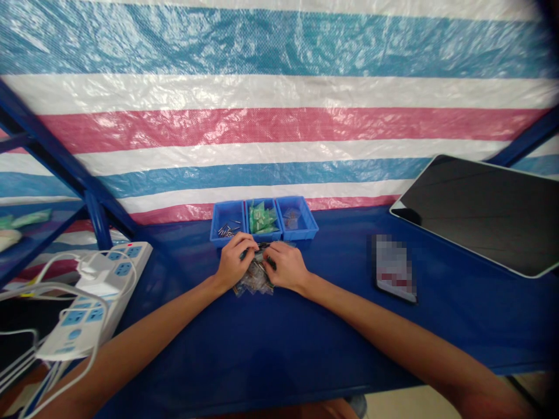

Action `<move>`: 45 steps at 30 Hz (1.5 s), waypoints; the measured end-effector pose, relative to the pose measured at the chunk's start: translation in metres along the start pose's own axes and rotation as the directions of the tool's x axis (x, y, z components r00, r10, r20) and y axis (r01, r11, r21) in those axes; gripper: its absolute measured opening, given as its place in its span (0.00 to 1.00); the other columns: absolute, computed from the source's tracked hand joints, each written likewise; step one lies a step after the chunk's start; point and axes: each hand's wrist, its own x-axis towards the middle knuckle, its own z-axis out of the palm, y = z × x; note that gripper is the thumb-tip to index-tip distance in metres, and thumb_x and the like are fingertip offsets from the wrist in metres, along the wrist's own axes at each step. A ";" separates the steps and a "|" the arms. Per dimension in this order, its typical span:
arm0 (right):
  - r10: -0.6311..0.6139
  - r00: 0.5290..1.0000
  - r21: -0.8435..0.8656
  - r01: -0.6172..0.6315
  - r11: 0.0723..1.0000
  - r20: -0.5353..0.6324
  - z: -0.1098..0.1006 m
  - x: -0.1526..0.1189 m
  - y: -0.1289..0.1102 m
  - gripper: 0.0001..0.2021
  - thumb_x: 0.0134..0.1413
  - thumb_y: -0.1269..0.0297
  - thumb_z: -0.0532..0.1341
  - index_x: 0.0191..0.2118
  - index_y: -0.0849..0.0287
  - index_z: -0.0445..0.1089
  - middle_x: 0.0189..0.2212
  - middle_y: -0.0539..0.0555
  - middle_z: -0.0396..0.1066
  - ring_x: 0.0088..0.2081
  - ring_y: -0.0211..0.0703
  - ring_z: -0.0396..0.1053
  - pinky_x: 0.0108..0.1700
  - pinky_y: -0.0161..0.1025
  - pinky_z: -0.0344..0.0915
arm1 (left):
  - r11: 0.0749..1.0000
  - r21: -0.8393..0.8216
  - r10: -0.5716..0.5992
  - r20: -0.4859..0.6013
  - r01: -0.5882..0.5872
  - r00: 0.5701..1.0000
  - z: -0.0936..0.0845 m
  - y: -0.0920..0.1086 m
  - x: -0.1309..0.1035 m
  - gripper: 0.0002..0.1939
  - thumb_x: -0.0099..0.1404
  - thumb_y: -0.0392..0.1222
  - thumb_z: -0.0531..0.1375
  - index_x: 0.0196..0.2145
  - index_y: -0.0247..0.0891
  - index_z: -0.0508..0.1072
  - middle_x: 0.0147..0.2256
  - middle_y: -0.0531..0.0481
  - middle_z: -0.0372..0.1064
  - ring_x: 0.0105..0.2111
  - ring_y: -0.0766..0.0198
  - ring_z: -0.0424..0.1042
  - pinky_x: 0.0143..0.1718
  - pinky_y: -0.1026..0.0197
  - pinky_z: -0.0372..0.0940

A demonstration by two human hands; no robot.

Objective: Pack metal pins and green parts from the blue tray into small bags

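**Site Type: Small-Parts Workshop**

We classify this place as a simply fitted workshop rather than a home, on the following evidence. A blue bench (pixel 244 349) stands against a blue frame (pixel 96 221) of straight bars. Behind it, a striped plastic sheet (pixel 279 128) spans the rear. On the bench we note three bins (pixel 300 234), side by side: metal pins (pixel 227 230) occupy the left, green packets (pixel 262 218) the middle. Clear bags (pixel 255 279) lie in front. We locate a power strip (pixel 72 334) with white cables (pixel 52 286) at left and a dark screen (pixel 484 212) at right.
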 end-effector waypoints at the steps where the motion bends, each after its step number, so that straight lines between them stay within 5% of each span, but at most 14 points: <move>1: -0.003 1.000 -0.004 0.003 1.000 0.008 0.000 0.000 0.000 0.03 0.50 0.66 0.59 0.30 0.59 0.68 0.29 0.53 0.69 0.35 0.43 0.65 0.35 0.37 0.57 | 1.000 -0.006 0.002 0.009 -0.002 1.000 0.000 0.000 0.000 0.08 0.65 0.34 0.53 0.32 0.37 0.72 0.35 0.48 0.67 0.38 0.64 0.68 0.42 0.60 0.64; 31: -0.011 1.000 -0.007 0.011 1.000 0.024 0.005 0.000 0.003 0.04 0.54 0.68 0.56 0.31 0.59 0.68 0.30 0.54 0.71 0.35 0.43 0.67 0.36 0.37 0.58 | 1.000 -0.022 -0.003 0.049 0.004 0.999 0.000 0.000 0.000 0.08 0.65 0.34 0.53 0.33 0.38 0.72 0.35 0.47 0.67 0.38 0.64 0.69 0.43 0.59 0.65; 45: 0.125 0.992 0.003 -0.124 0.992 -0.014 0.004 0.002 0.006 0.03 0.52 0.69 0.58 0.30 0.58 0.68 0.28 0.52 0.69 0.32 0.41 0.66 0.33 0.36 0.56 | 0.990 0.139 0.024 0.014 -0.026 1.000 0.004 -0.001 -0.002 0.10 0.65 0.35 0.53 0.41 0.40 0.72 0.39 0.46 0.72 0.42 0.59 0.70 0.47 0.54 0.63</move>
